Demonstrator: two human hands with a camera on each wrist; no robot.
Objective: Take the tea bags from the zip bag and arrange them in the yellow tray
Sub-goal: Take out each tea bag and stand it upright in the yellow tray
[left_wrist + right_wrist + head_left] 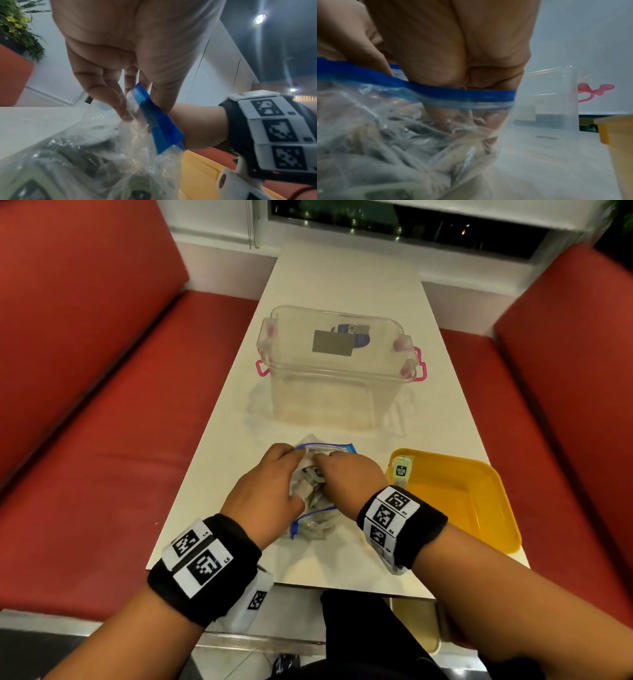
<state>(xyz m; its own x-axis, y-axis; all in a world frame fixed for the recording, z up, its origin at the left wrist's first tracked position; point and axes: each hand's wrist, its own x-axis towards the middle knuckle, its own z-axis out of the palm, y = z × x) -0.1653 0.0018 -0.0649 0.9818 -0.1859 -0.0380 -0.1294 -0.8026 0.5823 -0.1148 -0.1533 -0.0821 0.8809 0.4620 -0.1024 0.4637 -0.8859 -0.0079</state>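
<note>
The left hand (270, 491) pinches the zip bag (317, 525) rim on the desk (342, 285); right hand (349, 477) fingers (471, 119) reach down inside among tea bags (402, 148), grip unclear. Yellow tray (479, 508) lies just right.

Head view looks down over the table (342, 285); both wrist views sit close against the zip bag (120, 155).

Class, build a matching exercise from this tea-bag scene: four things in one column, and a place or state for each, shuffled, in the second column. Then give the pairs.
Things
1. zip bag
2. yellow tray
3. clear plastic box
4. right hand

Places or states
A. at the table's right near edge, one tea bag in it
B. fingers reaching inside the bag
C. farther up the table, pink latches
D. mouth pinched open by the left hand

Pairs: 1-D, 2-A, 3-C, 4-B
</note>
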